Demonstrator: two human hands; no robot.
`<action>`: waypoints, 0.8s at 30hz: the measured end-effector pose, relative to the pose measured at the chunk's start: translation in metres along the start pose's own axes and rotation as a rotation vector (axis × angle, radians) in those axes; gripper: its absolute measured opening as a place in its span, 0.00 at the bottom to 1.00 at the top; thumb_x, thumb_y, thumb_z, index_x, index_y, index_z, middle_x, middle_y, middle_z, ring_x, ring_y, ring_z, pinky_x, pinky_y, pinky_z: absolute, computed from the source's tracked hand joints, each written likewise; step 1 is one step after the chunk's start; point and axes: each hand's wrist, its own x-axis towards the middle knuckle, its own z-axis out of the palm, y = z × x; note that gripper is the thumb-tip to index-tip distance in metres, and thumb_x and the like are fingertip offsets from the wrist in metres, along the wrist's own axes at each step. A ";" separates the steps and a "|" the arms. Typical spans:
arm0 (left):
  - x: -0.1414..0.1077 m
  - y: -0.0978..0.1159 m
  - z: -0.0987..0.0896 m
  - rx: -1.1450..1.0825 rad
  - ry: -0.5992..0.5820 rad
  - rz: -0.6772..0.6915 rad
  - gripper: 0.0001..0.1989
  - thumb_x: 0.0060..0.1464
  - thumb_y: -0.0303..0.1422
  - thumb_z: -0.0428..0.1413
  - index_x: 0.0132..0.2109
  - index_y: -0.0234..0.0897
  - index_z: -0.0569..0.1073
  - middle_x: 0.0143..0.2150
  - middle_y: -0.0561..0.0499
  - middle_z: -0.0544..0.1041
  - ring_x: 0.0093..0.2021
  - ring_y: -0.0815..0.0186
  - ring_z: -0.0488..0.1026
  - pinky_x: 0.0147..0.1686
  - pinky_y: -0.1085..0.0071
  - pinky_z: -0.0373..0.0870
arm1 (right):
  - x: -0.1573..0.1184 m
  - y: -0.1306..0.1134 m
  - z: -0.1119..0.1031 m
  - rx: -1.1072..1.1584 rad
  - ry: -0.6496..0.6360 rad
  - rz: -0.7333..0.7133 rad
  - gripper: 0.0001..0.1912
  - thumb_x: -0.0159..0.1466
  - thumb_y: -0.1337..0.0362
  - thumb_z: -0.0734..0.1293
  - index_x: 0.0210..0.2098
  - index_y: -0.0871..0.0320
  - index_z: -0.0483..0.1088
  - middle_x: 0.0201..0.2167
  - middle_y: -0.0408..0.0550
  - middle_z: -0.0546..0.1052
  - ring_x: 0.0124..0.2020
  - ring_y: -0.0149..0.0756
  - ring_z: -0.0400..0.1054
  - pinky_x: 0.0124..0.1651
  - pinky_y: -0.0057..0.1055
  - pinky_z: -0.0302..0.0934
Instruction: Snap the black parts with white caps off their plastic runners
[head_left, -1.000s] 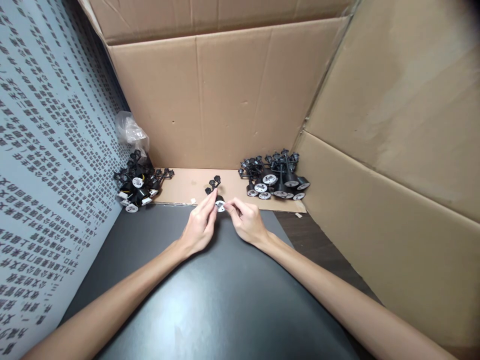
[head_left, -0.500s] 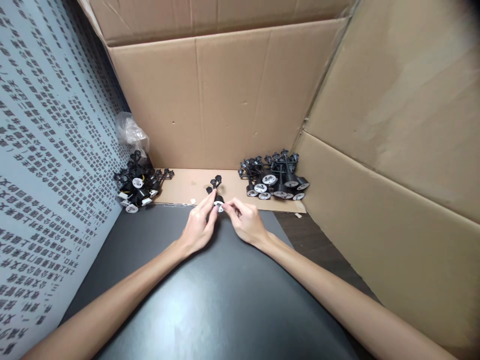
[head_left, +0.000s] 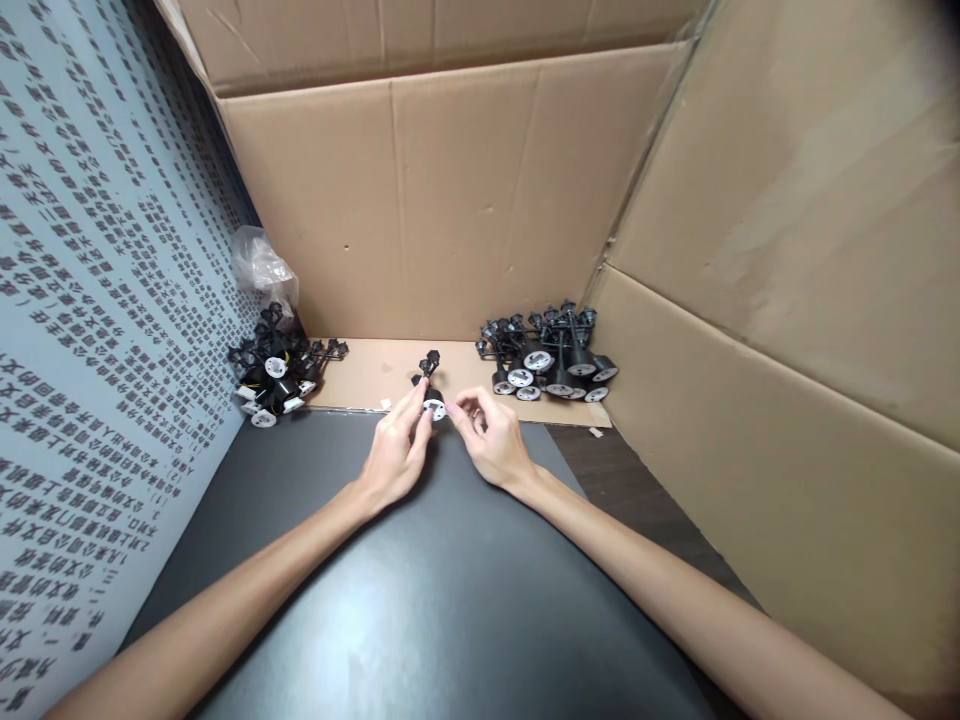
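My left hand (head_left: pixel 394 462) pinches a small black lamp fitting (head_left: pixel 430 385) by its stem, fingers closed around it near the far edge of the worktop, its cluster of little heads rising past the fingertips. My right hand (head_left: pixel 489 442) comes in from the other side, fingers bunched just beside the fitting's white disc (head_left: pixel 434 409); I cannot tell whether they touch it. Both forearms reach across the black worktop (head_left: pixel 442 640). Beyond the hands lies a cardboard sheet (head_left: pixel 375 375). Ahead and to the right of the hands sits a heap of matching fittings (head_left: pixel 551 365), white discs showing. Ahead and to the left sits a smaller heap (head_left: pixel 274 370), a touch of yellow among its stems, with a clear plastic bag (head_left: pixel 262 265) just behind it. Cardboard walls (head_left: pixel 450 200) rise ahead of and to the right of the hands, and a panel printed with dense dark characters (head_left: pixel 97 300) stands to their left.
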 end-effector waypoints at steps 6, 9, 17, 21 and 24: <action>0.000 -0.003 0.001 0.014 0.028 -0.004 0.23 0.67 0.34 0.46 0.66 0.37 0.62 0.64 0.42 0.67 0.64 0.60 0.66 0.63 0.61 0.64 | 0.003 -0.003 0.000 0.083 -0.103 -0.138 0.18 0.69 0.60 0.61 0.57 0.57 0.64 0.43 0.52 0.72 0.38 0.36 0.71 0.44 0.34 0.69; -0.001 -0.004 0.002 0.015 0.032 -0.002 0.23 0.67 0.34 0.46 0.66 0.35 0.63 0.64 0.42 0.67 0.64 0.61 0.66 0.63 0.62 0.64 | 0.004 -0.002 0.001 0.039 -0.147 -0.170 0.20 0.70 0.61 0.59 0.60 0.56 0.64 0.41 0.52 0.72 0.37 0.36 0.70 0.44 0.36 0.70; -0.001 -0.003 0.001 0.008 0.025 -0.012 0.23 0.67 0.34 0.46 0.66 0.35 0.63 0.64 0.42 0.68 0.65 0.60 0.64 0.64 0.61 0.62 | 0.002 0.000 0.002 0.014 -0.122 -0.177 0.19 0.70 0.63 0.59 0.60 0.55 0.63 0.39 0.50 0.73 0.35 0.36 0.70 0.39 0.35 0.70; 0.000 0.000 0.000 -0.021 0.019 -0.040 0.23 0.67 0.36 0.46 0.66 0.39 0.62 0.64 0.42 0.68 0.63 0.59 0.68 0.60 0.61 0.69 | 0.001 0.001 0.004 0.046 -0.039 -0.137 0.08 0.67 0.65 0.63 0.46 0.55 0.65 0.38 0.49 0.73 0.31 0.34 0.69 0.35 0.32 0.69; 0.000 0.000 0.000 -0.046 0.018 -0.064 0.24 0.67 0.36 0.45 0.67 0.40 0.61 0.63 0.42 0.69 0.60 0.60 0.70 0.55 0.61 0.72 | 0.001 0.001 0.004 0.052 -0.055 -0.153 0.03 0.67 0.65 0.62 0.42 0.55 0.64 0.37 0.48 0.72 0.31 0.33 0.69 0.35 0.31 0.70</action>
